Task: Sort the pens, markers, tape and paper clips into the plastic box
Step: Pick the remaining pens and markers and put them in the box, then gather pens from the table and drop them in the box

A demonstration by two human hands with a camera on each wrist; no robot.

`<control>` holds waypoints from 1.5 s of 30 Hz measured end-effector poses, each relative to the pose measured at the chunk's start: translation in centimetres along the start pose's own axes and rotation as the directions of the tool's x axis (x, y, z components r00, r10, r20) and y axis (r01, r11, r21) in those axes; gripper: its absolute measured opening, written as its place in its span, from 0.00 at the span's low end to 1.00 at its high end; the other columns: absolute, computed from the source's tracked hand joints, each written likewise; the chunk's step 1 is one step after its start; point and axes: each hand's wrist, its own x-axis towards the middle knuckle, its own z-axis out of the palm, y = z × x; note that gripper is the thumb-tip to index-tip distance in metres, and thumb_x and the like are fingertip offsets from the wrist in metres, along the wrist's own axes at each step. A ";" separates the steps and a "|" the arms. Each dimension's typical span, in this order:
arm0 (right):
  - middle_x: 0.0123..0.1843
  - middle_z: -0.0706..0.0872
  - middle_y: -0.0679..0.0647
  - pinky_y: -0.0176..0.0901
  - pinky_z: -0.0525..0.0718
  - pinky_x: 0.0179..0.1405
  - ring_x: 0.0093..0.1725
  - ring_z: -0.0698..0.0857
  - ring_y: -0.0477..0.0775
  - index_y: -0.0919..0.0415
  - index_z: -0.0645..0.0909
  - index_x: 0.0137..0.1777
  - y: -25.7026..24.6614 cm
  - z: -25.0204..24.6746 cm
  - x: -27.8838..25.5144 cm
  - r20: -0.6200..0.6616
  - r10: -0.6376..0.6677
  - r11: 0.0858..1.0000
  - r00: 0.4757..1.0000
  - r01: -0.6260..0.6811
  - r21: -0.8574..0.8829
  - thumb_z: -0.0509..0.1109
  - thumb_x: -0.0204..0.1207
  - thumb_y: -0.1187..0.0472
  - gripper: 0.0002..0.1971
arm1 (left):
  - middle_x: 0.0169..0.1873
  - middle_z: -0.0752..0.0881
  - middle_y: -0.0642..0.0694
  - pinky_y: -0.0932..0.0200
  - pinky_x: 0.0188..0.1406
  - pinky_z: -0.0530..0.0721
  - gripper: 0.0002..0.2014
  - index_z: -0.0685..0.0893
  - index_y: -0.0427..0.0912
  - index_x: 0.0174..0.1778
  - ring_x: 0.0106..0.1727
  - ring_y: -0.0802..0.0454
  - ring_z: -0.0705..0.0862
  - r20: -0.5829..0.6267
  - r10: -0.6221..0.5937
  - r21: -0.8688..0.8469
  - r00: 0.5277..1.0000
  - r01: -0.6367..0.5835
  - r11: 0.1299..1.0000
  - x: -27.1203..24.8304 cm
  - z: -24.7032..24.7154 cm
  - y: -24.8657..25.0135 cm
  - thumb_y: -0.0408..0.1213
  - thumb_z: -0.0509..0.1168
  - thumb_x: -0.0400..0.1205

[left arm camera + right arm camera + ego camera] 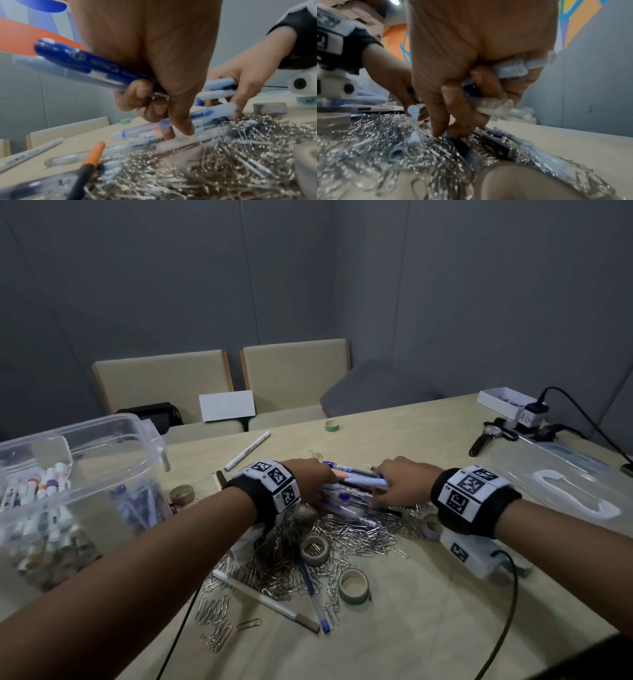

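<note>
Both hands meet over a bundle of blue and white pens (356, 486) lying on a heap of paper clips (342, 537). My left hand (317, 484) has its fingers curled round a dark blue pen (89, 66) and others, with one finger reaching down to the pens on the table. From the other side my right hand (394, 487) grips several pale pens (506, 70), its index finger touching the pile. The clear plastic box (144, 440) at the left holds markers and pens. Tape rolls (314, 549) (354, 586) sit among the clips.
A white marker (247, 450) and a green tape roll (330, 425) lie farther back. Two pens (267, 601) rest near the front edge. The box lid (565, 484), a watch (486, 436) and a charger stand at the right. A cable (507, 611) trails from my right wrist.
</note>
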 end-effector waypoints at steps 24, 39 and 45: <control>0.26 0.80 0.51 0.31 0.60 0.14 0.16 0.72 0.43 0.62 0.79 0.49 -18.4 -12.6 -1.1 -0.008 -0.274 0.817 0.962 0.237 0.526 0.65 0.82 0.62 0.05 | 0.20 0.75 0.40 0.72 0.10 0.64 0.19 0.76 0.30 0.27 0.11 0.53 0.68 0.219 -0.683 -0.947 0.697 0.320 0.024 -25.0 -7.8 -14.6 0.30 0.51 0.84; 0.31 0.83 0.54 0.42 0.74 0.28 0.27 0.78 0.51 0.62 0.77 0.34 -34.6 -9.8 4.4 -0.005 -0.246 0.948 0.969 0.242 0.207 0.69 0.79 0.59 0.12 | 0.35 0.71 0.39 0.51 0.34 0.76 0.08 0.71 0.41 0.40 0.31 0.42 0.71 0.259 -0.753 -0.964 0.605 0.207 -0.165 -25.5 -5.4 -15.0 0.34 0.56 0.85; 0.46 0.83 0.57 0.47 0.84 0.52 0.45 0.84 0.56 0.59 0.78 0.57 -35.9 -9.2 4.2 0.012 -0.287 0.950 0.958 0.283 0.131 0.71 0.78 0.57 0.11 | 0.75 0.63 0.20 0.31 0.69 0.73 0.36 0.53 0.32 0.83 0.71 0.23 0.71 0.350 -0.669 -0.932 0.656 0.173 -0.317 -25.8 -4.6 -16.2 0.47 0.60 0.85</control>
